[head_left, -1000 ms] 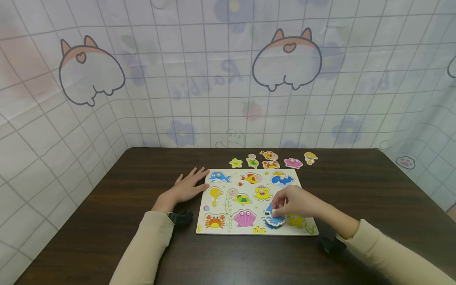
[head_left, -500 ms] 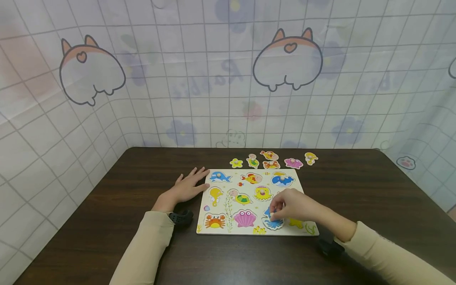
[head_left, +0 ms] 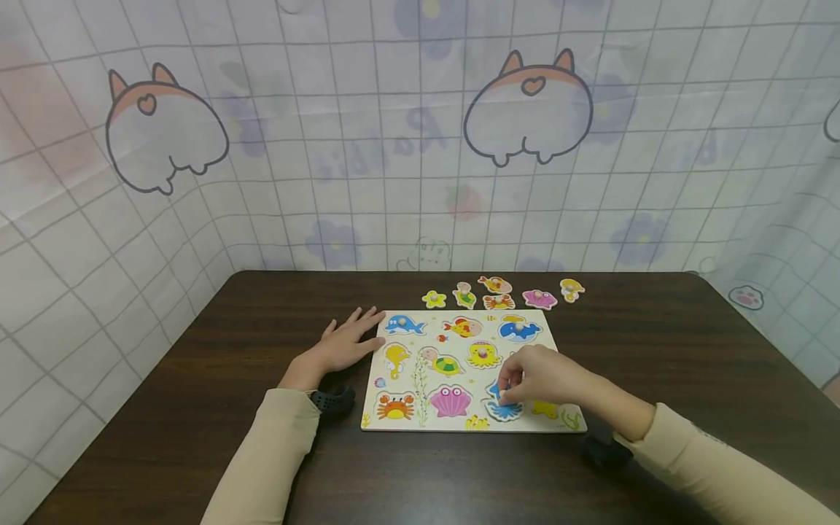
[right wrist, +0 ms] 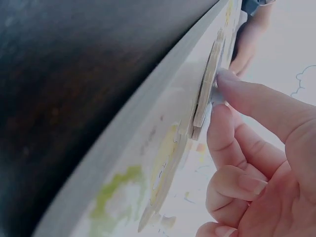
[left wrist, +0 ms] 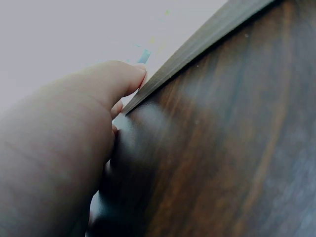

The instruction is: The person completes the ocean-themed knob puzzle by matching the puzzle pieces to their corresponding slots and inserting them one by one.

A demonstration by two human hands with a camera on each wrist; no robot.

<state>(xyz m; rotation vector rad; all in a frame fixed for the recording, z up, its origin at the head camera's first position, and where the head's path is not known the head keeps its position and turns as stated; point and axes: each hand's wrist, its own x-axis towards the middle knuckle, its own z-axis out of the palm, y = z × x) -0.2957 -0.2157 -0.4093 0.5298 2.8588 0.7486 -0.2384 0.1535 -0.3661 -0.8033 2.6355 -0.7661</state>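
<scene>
A wooden peg puzzle board (head_left: 472, 429) with sea-animal pictures lies flat on the table. My right hand (head_left: 547, 375) is over its lower right part, thumb and fingertips pinching the small knob of a blue puzzle piece (head_left: 504, 413). In the right wrist view this piece (right wrist: 210, 81) stands slightly proud of the board, and the knob is mostly hidden by the fingers. Stretched out at the board's left edge, my left hand (head_left: 336, 348) has its fingers spread and its thumb touching the edge. The left wrist view shows that thumb (left wrist: 126, 79) at the board's rim.
Behind the board lie several loose knobbed pieces: a yellow star (head_left: 434, 300), a turtle (head_left: 464, 296), a fish (head_left: 495, 284), a crab (head_left: 499, 302), a pink shell (head_left: 540, 299) and a seahorse (head_left: 572, 290). Dolphin (head_left: 404, 325), whale (head_left: 519, 330) and octopus (head_left: 483, 355) pieces sit in the board.
My right hand has shifted the blue piece slightly left and down, so it now covers the blue picture beneath it more squarely. The left hand stays in place.
</scene>
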